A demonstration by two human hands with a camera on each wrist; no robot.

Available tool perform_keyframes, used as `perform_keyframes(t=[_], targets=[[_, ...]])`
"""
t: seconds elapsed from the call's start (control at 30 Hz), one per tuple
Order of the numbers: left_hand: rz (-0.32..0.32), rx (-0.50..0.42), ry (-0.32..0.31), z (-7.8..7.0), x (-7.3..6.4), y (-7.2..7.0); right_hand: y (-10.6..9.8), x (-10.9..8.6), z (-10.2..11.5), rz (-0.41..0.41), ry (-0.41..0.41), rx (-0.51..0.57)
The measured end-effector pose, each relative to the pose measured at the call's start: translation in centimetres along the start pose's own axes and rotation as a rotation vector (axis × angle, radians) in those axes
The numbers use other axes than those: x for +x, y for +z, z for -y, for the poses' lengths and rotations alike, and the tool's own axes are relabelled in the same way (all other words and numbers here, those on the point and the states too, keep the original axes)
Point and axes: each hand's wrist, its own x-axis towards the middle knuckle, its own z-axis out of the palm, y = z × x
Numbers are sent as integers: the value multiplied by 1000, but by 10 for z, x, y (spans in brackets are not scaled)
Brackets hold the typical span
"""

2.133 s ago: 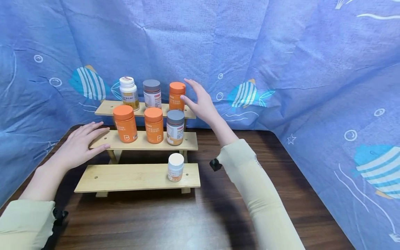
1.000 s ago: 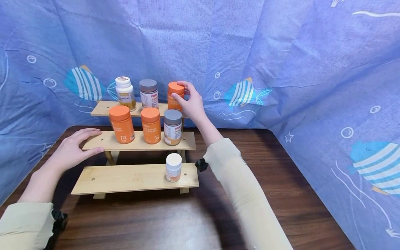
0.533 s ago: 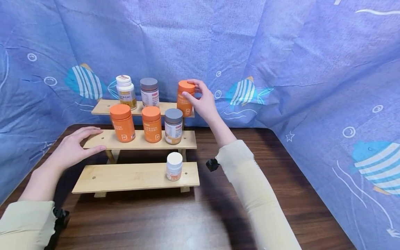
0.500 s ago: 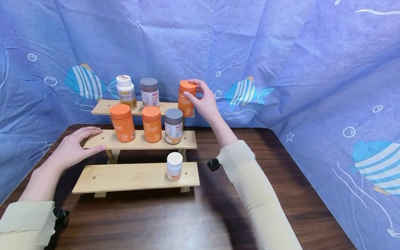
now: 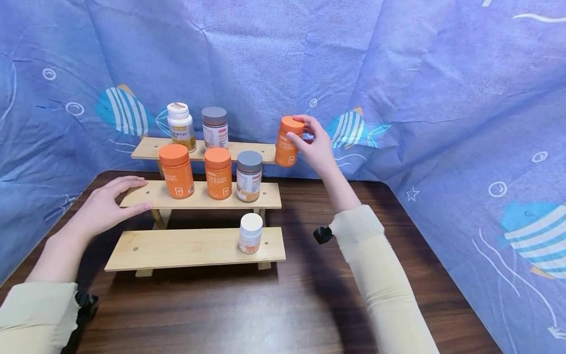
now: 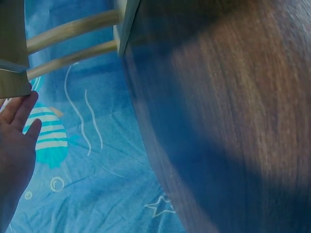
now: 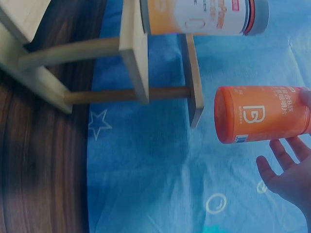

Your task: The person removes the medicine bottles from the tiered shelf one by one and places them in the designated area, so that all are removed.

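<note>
In the head view my right hand grips an orange jar near its lid, slightly tilted, at the right end of the top shelf. The right wrist view shows the jar apart from the shelf board beside it, several fingers spread below it. My left hand rests at the left end of the middle shelf, thumb by its front edge, fingers behind. Fairly straight fingers meet the board's end in the left wrist view.
The top shelf carries a white bottle and a grey-lidded jar. Two orange jars and another grey-lidded jar stand on the middle one. On the bottom shelf is a small white bottle. Blue cloth hangs behind.
My right hand has closed on the orange jar and carried it rightward from its place on the top shelf. The left hand has come to the middle shelf's end and stayed.
</note>
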Motion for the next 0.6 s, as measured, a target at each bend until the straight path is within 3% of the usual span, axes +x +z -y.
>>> perform_keyframes(t=[0.4,0.6], targets=[[6,-6,18,0,2,2,-31,-18,-26,-10,45,20],[6,2,11,3,1,2,-36,-32,-21,-12,85,7]])
